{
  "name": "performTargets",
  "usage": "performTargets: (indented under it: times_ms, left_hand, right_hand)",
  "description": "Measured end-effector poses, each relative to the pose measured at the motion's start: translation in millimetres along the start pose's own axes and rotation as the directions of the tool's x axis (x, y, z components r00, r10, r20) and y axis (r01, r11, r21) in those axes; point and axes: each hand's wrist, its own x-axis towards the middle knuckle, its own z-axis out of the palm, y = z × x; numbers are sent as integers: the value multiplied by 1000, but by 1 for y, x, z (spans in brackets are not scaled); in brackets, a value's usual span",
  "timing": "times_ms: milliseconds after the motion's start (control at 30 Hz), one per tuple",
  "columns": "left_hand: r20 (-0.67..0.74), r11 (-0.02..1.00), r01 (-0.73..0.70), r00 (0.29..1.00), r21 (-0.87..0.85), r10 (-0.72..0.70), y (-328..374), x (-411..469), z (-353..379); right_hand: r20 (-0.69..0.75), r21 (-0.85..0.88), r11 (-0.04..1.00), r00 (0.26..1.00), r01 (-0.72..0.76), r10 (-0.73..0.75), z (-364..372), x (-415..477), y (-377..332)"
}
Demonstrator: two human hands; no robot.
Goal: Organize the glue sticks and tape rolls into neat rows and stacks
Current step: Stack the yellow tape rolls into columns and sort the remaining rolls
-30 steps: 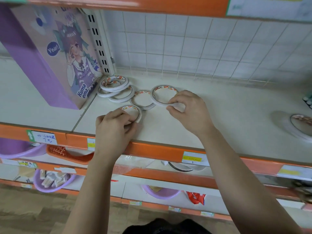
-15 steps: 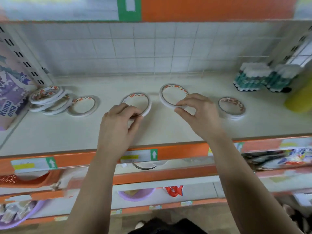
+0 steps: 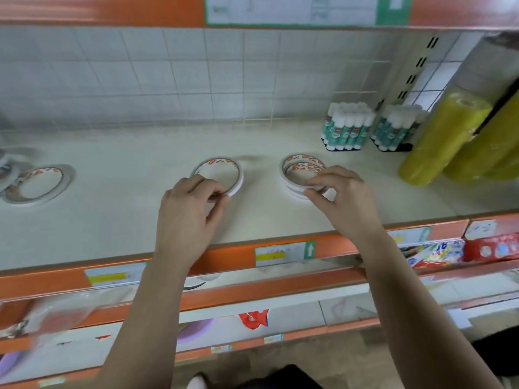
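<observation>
STOCKING THE SHELF: A person's two hands, held apart, work among tape rolls on a pale shop shelf (image 3: 126,228) backed by a white wire grid (image 3: 168,80). Well to the left of the left hand, a loose roll (image 3: 39,172) lies flat, and a blurred pile of rolls (image 3: 7,169) sits beside it at the edge of view. The left hand (image 3: 188,217) pinches the near rim of a single roll (image 3: 217,162) between thumb and curled fingers. Whether that roll is lifted off the shelf cannot be told. The right hand (image 3: 345,203) pinches the near edge of the top roll (image 3: 302,166), which sits slightly askew on a short stack (image 3: 293,194) right under its fingertips.

Beyond the right hand and to its right, against the grid, two packs of glue sticks (image 3: 346,130) stand upright with white caps up. The sticks are packed tight together, and a dark tray (image 3: 398,148) shows under the right-hand pack. Just right of them stand large yellow rolls (image 3: 443,138), tilted in this wide-angle view.

Below both hands, the shelf's orange front rail (image 3: 224,256) carries price labels (image 3: 283,254). On a lower shelf, between the forearms, sit a purple bowl (image 3: 193,331), its contents hidden, and a red packet (image 3: 254,318).
</observation>
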Motion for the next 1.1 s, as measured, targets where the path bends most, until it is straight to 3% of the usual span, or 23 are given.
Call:
performTargets:
  times_ms: [433, 933, 1100]
  left_hand:
    - [-19, 998, 31, 999, 56, -30, 35, -4, 25]
    - [-39, 996, 42, 999, 80, -39, 49, -7, 37]
    - [-21, 998, 38, 999, 56, -37, 57, 0, 44]
  right_hand:
    - [161, 69, 997, 985, 44, -55, -8, 4, 27]
    - [237, 13, 997, 968, 78, -79, -1, 11, 31]
    - [241, 87, 994, 966, 74, -93, -9, 13, 41]
